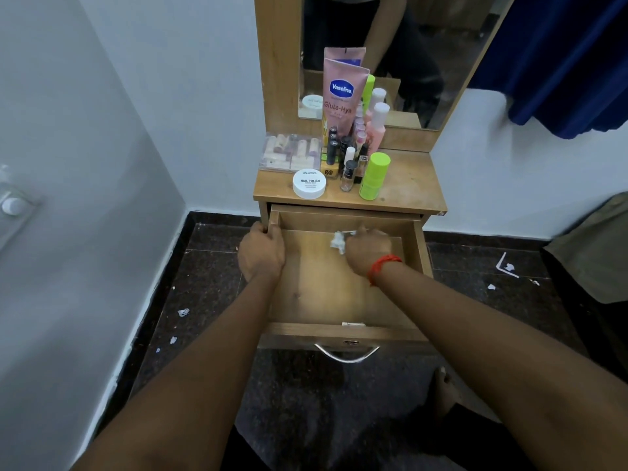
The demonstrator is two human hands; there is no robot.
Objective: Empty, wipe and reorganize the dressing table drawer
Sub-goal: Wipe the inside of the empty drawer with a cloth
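Wood is showing bare across the floor of the drawer, which is standing pulled out toward the person, its metal handle nearest. The left hand is gripping the drawer's left wall, fingers curling over the edge, likely steadying it against the rubbing. The right hand is pinching a crumpled white tissue in closed fingers and pressing it near the back of the floor. Beyond, cosmetics are crowding the table, a white jar, a green bottle and a pink tube among them, probably waiting to go back in.
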